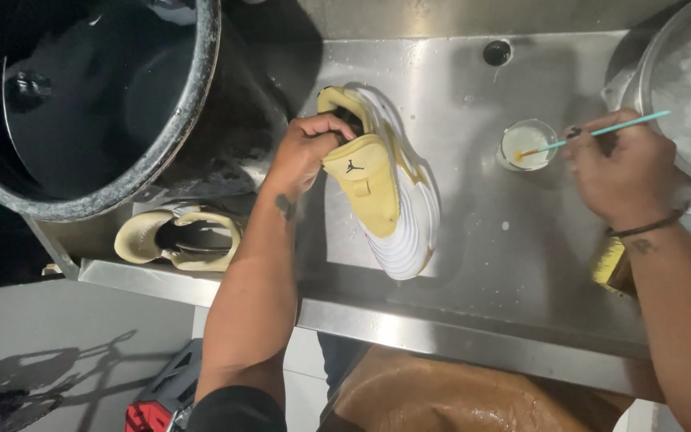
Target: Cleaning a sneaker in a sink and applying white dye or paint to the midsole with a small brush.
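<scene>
- Two hands busy: my left hand (307, 144) grips the yellow-and-white sneaker (381, 188) by its collar, in the steel sink (521, 256).
- My right hand (621, 172), right of the sneaker, pinches a thin teal brush (601, 130), tip dipped in a small clear cup (528, 144).
- Its mate, a beige shoe (177, 236), waits left; scrubbing looks unfinished.

Wet steel sink counter (521, 248) with yellow-white sneaker (389, 196), small cup (528, 144), black bucket (81, 104), second shoe (177, 236).

Yellow-and-white sneaker (385, 188) lying on its side, toe pointing about 5 o'clock; thin teal brush (601, 132) tip dipped in small cup (526, 144).

Wet brushed-steel sink (521, 240); glossy white/yellow shoe (393, 200); shiny blk bucket (193, 96).
</scene>
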